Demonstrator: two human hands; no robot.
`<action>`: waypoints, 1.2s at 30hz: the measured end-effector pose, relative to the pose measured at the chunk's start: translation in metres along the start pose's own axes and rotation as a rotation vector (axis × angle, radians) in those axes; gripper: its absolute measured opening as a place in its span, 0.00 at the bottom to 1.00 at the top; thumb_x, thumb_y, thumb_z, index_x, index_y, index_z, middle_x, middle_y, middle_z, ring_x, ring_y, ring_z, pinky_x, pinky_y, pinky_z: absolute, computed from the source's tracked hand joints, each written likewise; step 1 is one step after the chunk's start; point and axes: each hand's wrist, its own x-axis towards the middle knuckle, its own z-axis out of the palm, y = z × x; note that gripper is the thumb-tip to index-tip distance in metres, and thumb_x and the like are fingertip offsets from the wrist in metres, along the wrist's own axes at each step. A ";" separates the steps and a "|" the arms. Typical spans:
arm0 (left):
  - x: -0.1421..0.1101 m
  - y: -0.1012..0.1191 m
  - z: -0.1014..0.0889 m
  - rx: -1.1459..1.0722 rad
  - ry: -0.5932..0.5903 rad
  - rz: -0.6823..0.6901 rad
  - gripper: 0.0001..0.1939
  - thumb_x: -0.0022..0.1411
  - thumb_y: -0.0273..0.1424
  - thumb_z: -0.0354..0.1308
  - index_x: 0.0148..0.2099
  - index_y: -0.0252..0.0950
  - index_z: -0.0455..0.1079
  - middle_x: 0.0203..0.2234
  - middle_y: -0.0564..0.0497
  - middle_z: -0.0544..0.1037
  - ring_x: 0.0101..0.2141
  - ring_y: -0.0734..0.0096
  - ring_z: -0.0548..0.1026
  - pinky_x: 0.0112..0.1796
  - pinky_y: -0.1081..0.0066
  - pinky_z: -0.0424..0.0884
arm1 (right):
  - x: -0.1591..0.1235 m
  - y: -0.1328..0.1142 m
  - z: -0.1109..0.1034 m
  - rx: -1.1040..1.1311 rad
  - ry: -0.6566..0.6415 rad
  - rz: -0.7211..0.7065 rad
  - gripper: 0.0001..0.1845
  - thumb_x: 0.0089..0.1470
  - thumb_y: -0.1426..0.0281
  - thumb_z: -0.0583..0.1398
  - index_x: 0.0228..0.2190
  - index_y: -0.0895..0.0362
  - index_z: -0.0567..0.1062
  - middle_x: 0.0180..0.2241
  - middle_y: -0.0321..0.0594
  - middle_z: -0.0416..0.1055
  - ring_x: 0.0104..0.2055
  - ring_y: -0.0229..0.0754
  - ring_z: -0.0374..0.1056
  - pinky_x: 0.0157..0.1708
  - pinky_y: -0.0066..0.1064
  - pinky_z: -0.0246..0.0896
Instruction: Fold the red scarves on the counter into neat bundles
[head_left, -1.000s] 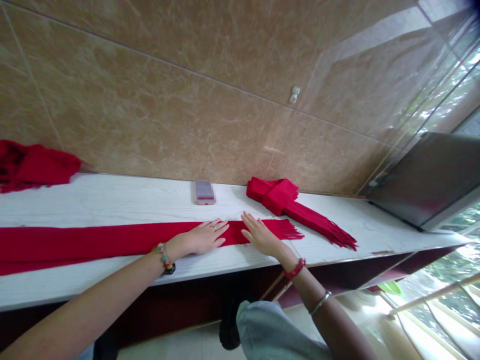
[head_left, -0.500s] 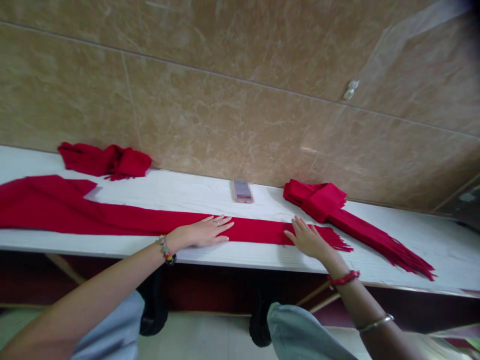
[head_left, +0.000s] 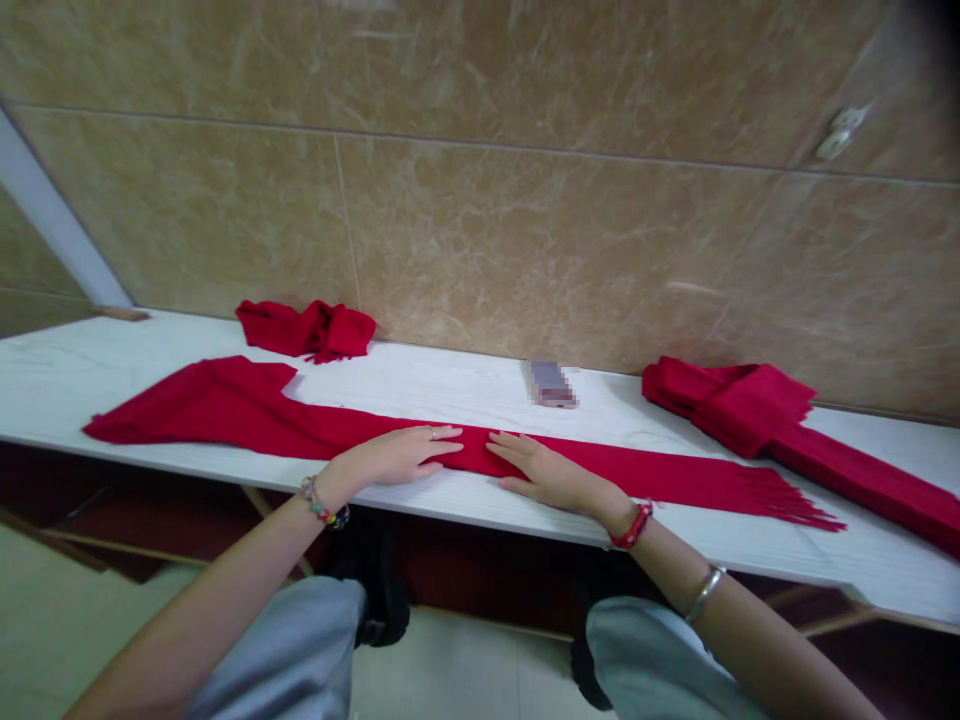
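A long red scarf lies along the white table, its fringed end to the right and its wider, spread part to the left. My left hand rests flat on the middle of it, fingers stretched out to the right. Just right of that, my right hand lies on the same strip with its fingers extended to the left. A short stretch of red cloth shows between the two sets of fingertips. Neither hand grips the fabric; both are open.
Against the tiled wall lie a bunched red scarf at left and a folded red scarf at right, its tail running rightward. Between them is a phone. The white table is narrow, with its front edge close to me.
My right hand has slid left along the scarf, away from the fringe and near my left hand. The view has turned left, showing the scarf's left end.
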 end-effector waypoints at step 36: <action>-0.011 -0.016 -0.001 -0.128 -0.089 0.053 0.40 0.48 0.10 0.38 0.60 0.49 0.52 0.59 0.62 0.55 0.59 0.77 0.48 0.57 0.67 0.46 | -0.036 0.031 -0.005 0.081 -0.014 -0.086 0.28 0.56 0.80 0.45 0.56 0.49 0.57 0.57 0.34 0.56 0.60 0.38 0.47 0.59 0.41 0.42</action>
